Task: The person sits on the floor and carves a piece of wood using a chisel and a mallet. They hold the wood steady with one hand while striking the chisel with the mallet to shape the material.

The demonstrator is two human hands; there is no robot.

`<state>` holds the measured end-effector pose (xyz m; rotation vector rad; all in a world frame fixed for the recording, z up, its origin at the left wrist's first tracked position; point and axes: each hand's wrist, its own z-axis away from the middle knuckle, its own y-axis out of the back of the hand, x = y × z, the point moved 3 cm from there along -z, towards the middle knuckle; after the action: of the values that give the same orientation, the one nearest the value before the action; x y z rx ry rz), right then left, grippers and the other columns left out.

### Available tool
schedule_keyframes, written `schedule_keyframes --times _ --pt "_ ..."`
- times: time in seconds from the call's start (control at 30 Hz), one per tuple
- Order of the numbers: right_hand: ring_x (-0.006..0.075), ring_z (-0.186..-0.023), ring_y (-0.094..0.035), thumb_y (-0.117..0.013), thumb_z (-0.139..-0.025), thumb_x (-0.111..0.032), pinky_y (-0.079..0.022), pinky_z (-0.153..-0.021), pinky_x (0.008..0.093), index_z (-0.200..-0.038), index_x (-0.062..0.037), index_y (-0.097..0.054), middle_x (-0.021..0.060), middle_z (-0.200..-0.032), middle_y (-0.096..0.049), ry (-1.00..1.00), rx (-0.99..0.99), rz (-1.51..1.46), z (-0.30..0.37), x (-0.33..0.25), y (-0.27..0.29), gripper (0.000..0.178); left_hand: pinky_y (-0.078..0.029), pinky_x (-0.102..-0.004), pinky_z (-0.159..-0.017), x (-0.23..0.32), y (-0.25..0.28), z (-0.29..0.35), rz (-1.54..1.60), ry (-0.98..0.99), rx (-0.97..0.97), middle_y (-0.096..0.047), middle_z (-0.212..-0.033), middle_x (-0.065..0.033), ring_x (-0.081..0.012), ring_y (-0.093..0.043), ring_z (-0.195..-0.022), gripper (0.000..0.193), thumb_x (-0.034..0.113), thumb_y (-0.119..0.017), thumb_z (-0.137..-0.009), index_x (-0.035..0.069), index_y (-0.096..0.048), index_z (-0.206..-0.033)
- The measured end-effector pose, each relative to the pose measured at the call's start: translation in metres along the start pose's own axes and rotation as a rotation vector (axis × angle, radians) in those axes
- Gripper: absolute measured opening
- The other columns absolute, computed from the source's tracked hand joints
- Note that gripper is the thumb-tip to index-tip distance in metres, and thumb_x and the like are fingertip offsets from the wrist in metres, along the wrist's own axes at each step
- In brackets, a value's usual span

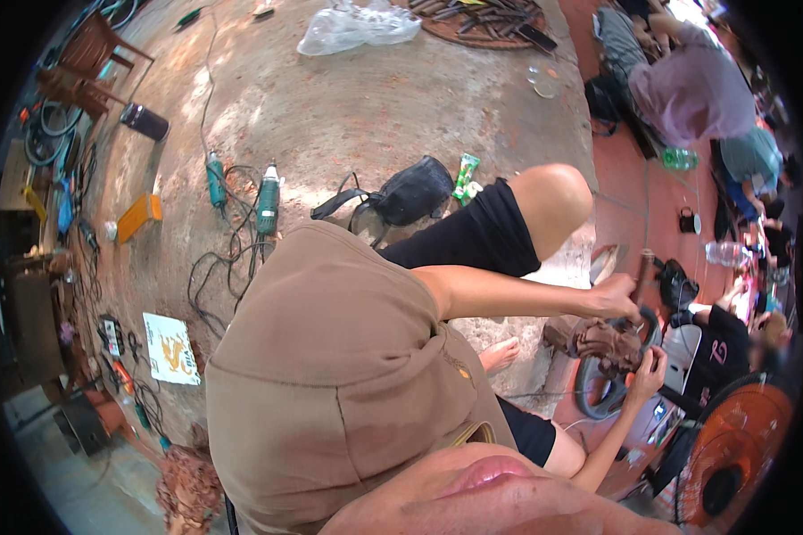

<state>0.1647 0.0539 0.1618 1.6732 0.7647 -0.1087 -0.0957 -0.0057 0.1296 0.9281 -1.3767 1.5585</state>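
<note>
Concrete floor [473, 111]; my left grip [619, 298] closed round a brown stick [644, 267], my right grip [649, 371] pinching a brown carving [605, 346]

The carving [611, 348] before me looks like dark wood, rough and knobbly with a dull sheen. My shirt [303, 321] is matt, smooth cloth; so are my black shorts [468, 230]. The floor slab [330, 116] looks like rough, matt concrete, the rotary tool [268, 207] smooth green plastic, the clear bag [355, 28] glossy, crinkled plastic.
</note>
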Motion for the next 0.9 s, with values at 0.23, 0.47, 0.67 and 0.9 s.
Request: schedule_keyframes --times 0.23,0.47,0.67,0.9 --pt "0.0122 -0.082 -0.058 -0.06 -0.097 -0.013 -0.048 -0.075 0.0266 -0.107 -0.0007 -0.062 0.0046 -0.098 -0.063 -0.065 0.043 -0.106 -0.014 0.017 -0.005 0.017 -0.046 -0.0341 -0.05 0.17 0.03 -0.014 -0.084 -0.472 -0.013 -0.065 -0.061 -0.0136 -0.0174 -0.062 -0.055 0.029 0.015 -0.078 -0.061 -0.01 -0.066 -0.069" --pt "0.0167 -0.09 -0.063 -0.054 -0.099 -0.013 -0.052 -0.079 0.0265 -0.108 0.0006 -0.06 0.0087 -0.101 -0.065 -0.299 -0.032 -0.725 -0.009 0.035 -0.007 0.017 -0.051 -0.0379 -0.061 0.187 0.039 -0.107 -0.188 -0.514 0.11 -0.068 -0.069 -0.0155 -0.0214 -0.067 -0.066 0.029 0.016 -0.084 -0.057 -0.004 -0.07 -0.073" --pt "0.0266 -0.111 -0.062 -0.05 -0.098 -0.015 -0.057 -0.075 0.0287 -0.114 -0.0015 -0.053 0.0132 -0.106 -0.065 -0.391 -0.171 -0.845 0.002 0.031 -0.002 0.021 -0.05 -0.0371 -0.058 0.178 0.023 -0.095 -0.097 -0.446 0.055 -0.068 -0.07 -0.0134 -0.0211 -0.067 -0.066 0.031 0.015 -0.086 -0.056 -0.002 -0.068 -0.074" --pt "0.0283 -0.109 -0.062 -0.051 -0.099 -0.011 -0.051 -0.096 0.04 -0.122 -0.0016 -0.05 0.0165 -0.105 -0.064 -0.372 -0.158 -0.964 0.001 0.042 0.0 0.025 -0.047 -0.0347 -0.053 0.174 0.014 -0.092 0.151 -0.364 -0.055 -0.067 -0.068 -0.0128 -0.0211 -0.065 -0.064 0.028 0.007 -0.085 -0.057 -0.005 -0.066 -0.073"
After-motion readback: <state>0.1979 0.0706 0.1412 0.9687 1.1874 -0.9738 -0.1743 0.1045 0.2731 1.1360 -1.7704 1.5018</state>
